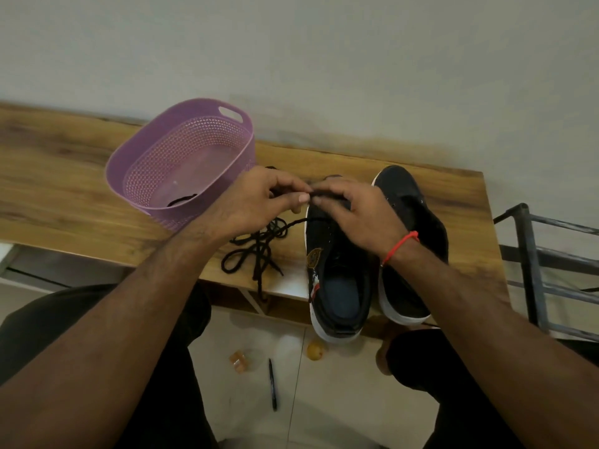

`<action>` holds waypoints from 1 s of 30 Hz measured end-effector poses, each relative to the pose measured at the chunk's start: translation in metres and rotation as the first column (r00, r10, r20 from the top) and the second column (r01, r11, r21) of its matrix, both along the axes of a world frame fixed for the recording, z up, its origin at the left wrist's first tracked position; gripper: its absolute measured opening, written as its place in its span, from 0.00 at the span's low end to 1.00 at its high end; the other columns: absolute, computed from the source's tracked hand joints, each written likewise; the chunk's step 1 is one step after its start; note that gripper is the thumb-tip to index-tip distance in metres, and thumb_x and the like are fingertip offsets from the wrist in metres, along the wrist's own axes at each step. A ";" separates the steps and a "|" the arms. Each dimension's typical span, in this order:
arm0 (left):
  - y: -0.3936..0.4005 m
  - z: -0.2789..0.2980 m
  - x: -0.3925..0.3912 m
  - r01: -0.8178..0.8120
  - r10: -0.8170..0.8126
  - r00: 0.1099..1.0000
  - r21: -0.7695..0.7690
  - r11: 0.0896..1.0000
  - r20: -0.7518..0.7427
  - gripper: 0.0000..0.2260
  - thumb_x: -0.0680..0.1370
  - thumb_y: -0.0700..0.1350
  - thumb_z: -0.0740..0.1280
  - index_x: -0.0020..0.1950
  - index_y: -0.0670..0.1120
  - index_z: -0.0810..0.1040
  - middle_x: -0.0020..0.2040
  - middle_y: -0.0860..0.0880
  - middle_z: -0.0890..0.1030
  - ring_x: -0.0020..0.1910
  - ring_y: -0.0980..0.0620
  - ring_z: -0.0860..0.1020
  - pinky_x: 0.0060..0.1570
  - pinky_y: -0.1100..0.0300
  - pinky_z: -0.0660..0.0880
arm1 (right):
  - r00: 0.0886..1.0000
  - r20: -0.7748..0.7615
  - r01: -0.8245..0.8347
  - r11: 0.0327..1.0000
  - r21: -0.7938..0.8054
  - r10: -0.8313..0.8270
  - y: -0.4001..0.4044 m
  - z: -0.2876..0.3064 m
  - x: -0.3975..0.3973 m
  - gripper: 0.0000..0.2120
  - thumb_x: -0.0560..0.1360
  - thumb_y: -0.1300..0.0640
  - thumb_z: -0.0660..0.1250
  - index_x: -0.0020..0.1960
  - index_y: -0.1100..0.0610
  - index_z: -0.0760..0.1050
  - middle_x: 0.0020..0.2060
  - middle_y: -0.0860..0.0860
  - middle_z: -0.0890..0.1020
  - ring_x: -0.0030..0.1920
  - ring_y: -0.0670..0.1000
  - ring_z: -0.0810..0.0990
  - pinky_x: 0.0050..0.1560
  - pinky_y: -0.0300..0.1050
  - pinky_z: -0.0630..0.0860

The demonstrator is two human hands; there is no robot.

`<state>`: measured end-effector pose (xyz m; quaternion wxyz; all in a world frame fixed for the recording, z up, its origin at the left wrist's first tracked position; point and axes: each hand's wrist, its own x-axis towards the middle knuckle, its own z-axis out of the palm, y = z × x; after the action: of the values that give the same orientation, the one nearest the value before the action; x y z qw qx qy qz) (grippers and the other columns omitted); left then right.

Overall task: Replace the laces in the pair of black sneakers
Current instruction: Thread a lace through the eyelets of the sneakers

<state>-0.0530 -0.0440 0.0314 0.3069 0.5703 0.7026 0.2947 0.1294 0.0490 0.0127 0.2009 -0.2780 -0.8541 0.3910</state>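
Two black sneakers with white soles stand side by side on the wooden table, toes away from me: the left sneaker (337,280) and the right sneaker (411,202). My left hand (259,199) and my right hand (359,215) meet over the left sneaker's toe end, both pinching a black lace (259,244). The rest of that lace lies in loose loops on the table left of the shoe, one end hanging over the front edge. My right hand covers the shoe's eyelets.
A purple perforated basket (146,150) stands at the left with a dark lace piece (183,199) inside. A metal rack (531,254) is at the right. On the floor under the table (64,176) lie a pen (273,384) and small objects.
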 end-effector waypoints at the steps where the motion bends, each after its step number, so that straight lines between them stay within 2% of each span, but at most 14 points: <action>1: 0.000 0.000 0.000 -0.032 0.032 1.000 0.008 0.999 0.001 0.07 0.80 0.49 0.70 0.57 0.54 0.84 0.43 0.56 0.86 0.47 0.60 0.83 0.56 0.52 0.79 | 0.999 -0.024 0.033 0.999 -0.032 -0.034 0.002 0.001 0.000 0.11 0.80 0.60 0.66 0.59 0.51 0.81 0.44 0.44 0.85 0.48 0.42 0.81 0.52 0.36 0.77; 4: -0.001 0.002 -0.006 -0.186 0.185 0.981 0.024 0.982 0.051 0.06 0.80 0.50 0.70 0.56 0.53 0.84 0.39 0.56 0.85 0.42 0.66 0.81 0.50 0.60 0.74 | 0.914 -0.145 0.314 0.885 -0.343 -0.380 0.020 -0.001 0.004 0.11 0.80 0.62 0.63 0.49 0.51 0.83 0.29 0.46 0.81 0.39 0.55 0.83 0.57 0.55 0.79; 6: -0.001 0.003 -0.011 -0.263 0.261 0.962 0.019 0.965 0.079 0.06 0.80 0.50 0.70 0.55 0.52 0.84 0.40 0.54 0.85 0.35 0.68 0.79 0.41 0.62 0.71 | 0.814 -0.200 0.367 0.749 -0.551 -0.545 0.031 -0.003 0.007 0.13 0.79 0.66 0.60 0.50 0.55 0.82 0.28 0.47 0.81 0.37 0.52 0.82 0.60 0.59 0.78; 7: -0.001 0.003 -0.011 -0.273 0.270 0.960 0.022 0.962 0.071 0.06 0.80 0.50 0.70 0.54 0.52 0.84 0.41 0.55 0.85 0.35 0.67 0.78 0.41 0.62 0.71 | 0.812 -0.202 0.363 0.745 -0.560 -0.548 0.033 -0.003 0.008 0.14 0.79 0.68 0.60 0.52 0.56 0.82 0.32 0.48 0.83 0.39 0.51 0.82 0.60 0.57 0.79; 10: -0.001 0.000 -0.003 -0.220 0.216 0.974 0.066 0.973 0.064 0.06 0.79 0.50 0.72 0.53 0.52 0.85 0.42 0.56 0.85 0.45 0.63 0.82 0.50 0.64 0.75 | 0.976 -0.063 0.178 0.925 -0.336 -0.210 0.022 0.002 0.011 0.27 0.75 0.68 0.63 0.72 0.51 0.70 0.62 0.48 0.78 0.50 0.48 0.79 0.55 0.50 0.78; 13: 0.001 -0.003 0.011 -0.125 0.122 0.992 0.085 0.989 0.043 0.05 0.78 0.50 0.72 0.52 0.52 0.85 0.42 0.57 0.85 0.44 0.63 0.82 0.48 0.65 0.75 | 0.990 0.068 -0.116 0.986 -0.122 0.125 0.006 0.005 0.004 0.27 0.77 0.51 0.67 0.75 0.46 0.67 0.66 0.45 0.77 0.62 0.49 0.78 0.64 0.49 0.76; 15: 0.002 -0.004 0.015 -0.103 0.100 0.994 0.084 0.991 0.040 0.05 0.79 0.49 0.72 0.53 0.52 0.85 0.43 0.56 0.85 0.41 0.65 0.81 0.43 0.67 0.75 | 0.995 0.085 -0.053 0.998 -0.019 0.055 0.005 0.005 0.001 0.13 0.79 0.48 0.67 0.62 0.49 0.79 0.50 0.44 0.85 0.52 0.45 0.82 0.57 0.45 0.79; 17: 0.002 -0.004 0.012 -0.148 0.142 0.986 0.068 0.987 0.087 0.06 0.79 0.48 0.72 0.54 0.51 0.84 0.42 0.54 0.86 0.36 0.65 0.80 0.36 0.67 0.75 | 0.975 -0.010 0.222 0.975 -0.024 -0.223 0.015 0.005 0.004 0.07 0.80 0.52 0.67 0.45 0.48 0.81 0.35 0.45 0.83 0.40 0.47 0.82 0.46 0.44 0.79; 20: 0.001 -0.004 0.001 -0.229 0.219 0.967 0.073 0.971 0.130 0.07 0.80 0.47 0.71 0.57 0.50 0.84 0.43 0.53 0.86 0.32 0.66 0.78 0.33 0.67 0.73 | 0.844 -0.173 0.494 0.861 -0.120 -0.509 0.037 0.006 0.016 0.05 0.80 0.56 0.67 0.46 0.53 0.80 0.35 0.44 0.82 0.38 0.41 0.79 0.46 0.40 0.76; 22: 0.001 -0.004 0.001 -0.228 0.213 0.964 0.084 0.970 0.158 0.08 0.80 0.46 0.71 0.58 0.50 0.84 0.43 0.53 0.86 0.30 0.65 0.77 0.33 0.65 0.74 | 0.878 -0.154 0.450 0.891 -0.058 -0.453 0.036 0.008 0.018 0.09 0.78 0.53 0.69 0.58 0.53 0.80 0.46 0.45 0.82 0.49 0.40 0.80 0.57 0.40 0.76; 24: 0.001 -0.003 0.005 -0.174 0.159 0.972 0.076 0.982 0.175 0.09 0.80 0.47 0.71 0.59 0.51 0.84 0.44 0.53 0.87 0.30 0.62 0.77 0.34 0.61 0.77 | 0.973 -0.005 0.231 0.973 0.018 -0.231 0.024 0.007 0.013 0.17 0.78 0.50 0.70 0.66 0.51 0.77 0.55 0.44 0.82 0.58 0.42 0.78 0.63 0.39 0.72; 26: 0.001 -0.004 0.010 -0.113 0.102 0.980 0.055 0.992 0.173 0.10 0.80 0.48 0.71 0.60 0.52 0.83 0.43 0.53 0.87 0.29 0.56 0.77 0.33 0.57 0.79 | 0.992 0.116 0.049 0.996 0.079 -0.058 0.011 0.001 0.006 0.12 0.79 0.50 0.68 0.61 0.51 0.81 0.51 0.45 0.85 0.54 0.43 0.80 0.59 0.39 0.75; 28: 0.000 -0.004 0.008 -0.102 0.094 0.982 0.040 0.994 0.165 0.09 0.80 0.47 0.71 0.59 0.51 0.82 0.43 0.52 0.87 0.28 0.54 0.77 0.31 0.56 0.79 | 0.985 0.057 0.158 0.982 0.107 -0.165 0.014 0.002 0.004 0.09 0.81 0.52 0.66 0.49 0.54 0.83 0.40 0.47 0.84 0.43 0.47 0.81 0.48 0.37 0.76; 30: 0.000 -0.002 0.001 -0.127 0.120 0.977 0.026 0.992 0.174 0.07 0.80 0.46 0.70 0.58 0.50 0.82 0.44 0.52 0.86 0.27 0.55 0.77 0.30 0.57 0.77 | 0.943 -0.042 0.332 0.941 0.059 -0.330 0.027 0.007 0.011 0.09 0.81 0.54 0.65 0.46 0.54 0.82 0.37 0.46 0.82 0.41 0.48 0.80 0.41 0.29 0.72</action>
<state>-0.0519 -0.0444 0.0291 0.3371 0.5035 0.7020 0.3742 0.1403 0.0757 0.0201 0.2862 -0.4047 -0.8043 0.3278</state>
